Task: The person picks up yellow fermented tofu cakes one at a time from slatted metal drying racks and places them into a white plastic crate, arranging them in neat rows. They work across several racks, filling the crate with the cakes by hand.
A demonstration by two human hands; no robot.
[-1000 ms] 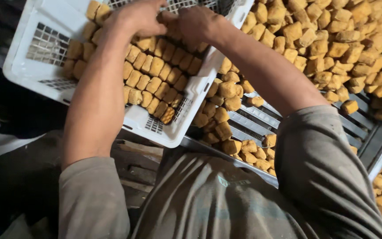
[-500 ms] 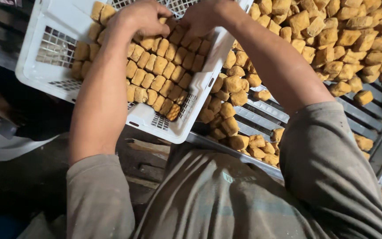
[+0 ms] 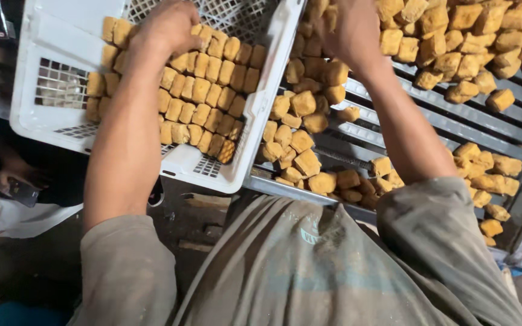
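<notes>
Your left hand is down inside the white plastic crate, fingers curled over the top row of fried tofu cubes, pressing on them; whether any piece is actually pinched I cannot tell, since the fingertips are buried among the cubes. Those cubes sit packed in tidy rows across the right part of the crate, and the meshed floor on the crate's left part shows bare. The crate is tilted, its near corner overhanging the metal slatted rack just beside it. Your right hand is over on that rack, sunk into the loose heap of fried tofu, fingers bent and hidden in the pile, so I cannot say what it has hold of. More loose pieces lie scattered along the slats and bunched against the crate's edge. Down at the lower left, another person's hand grips a dark phone above a white cloth.
</notes>
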